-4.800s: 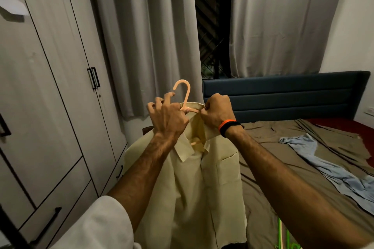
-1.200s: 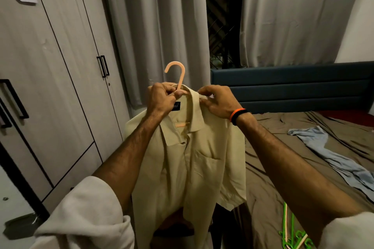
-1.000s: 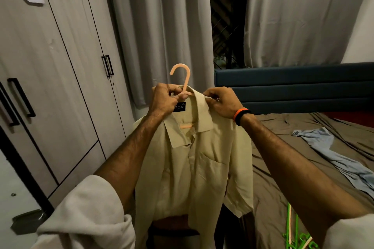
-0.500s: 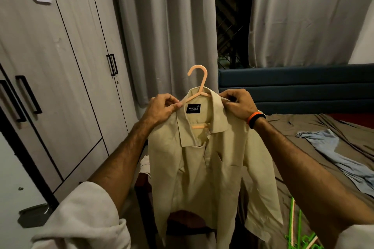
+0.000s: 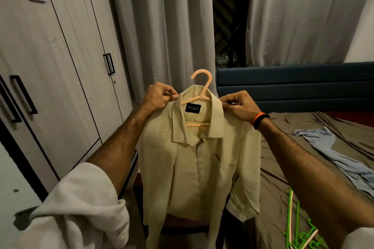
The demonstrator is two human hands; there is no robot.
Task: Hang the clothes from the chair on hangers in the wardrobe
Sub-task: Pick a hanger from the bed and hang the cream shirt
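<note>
A pale yellow shirt (image 5: pixel 200 170) hangs on a peach plastic hanger (image 5: pixel 202 85), held up in front of me with its collar open and a black label showing. My left hand (image 5: pixel 159 95) pinches the shirt's left shoulder and my right hand (image 5: pixel 238 105), with an orange wristband, pinches the right shoulder. Below the shirt, a dark wooden chair (image 5: pixel 182 224) shows partly. The wardrobe (image 5: pixel 60 66) stands on the left with its doors closed.
A bed with a brown sheet (image 5: pixel 303 147) lies to the right, with a light blue garment (image 5: pixel 340 159) on it and green hangers (image 5: pixel 299 228) near its front edge. Grey curtains (image 5: pixel 168 26) and a dark window are behind.
Both hands slid outward from the collar to the shirt's shoulders. The shirt now hangs spread and squared on the hanger, facing me.
</note>
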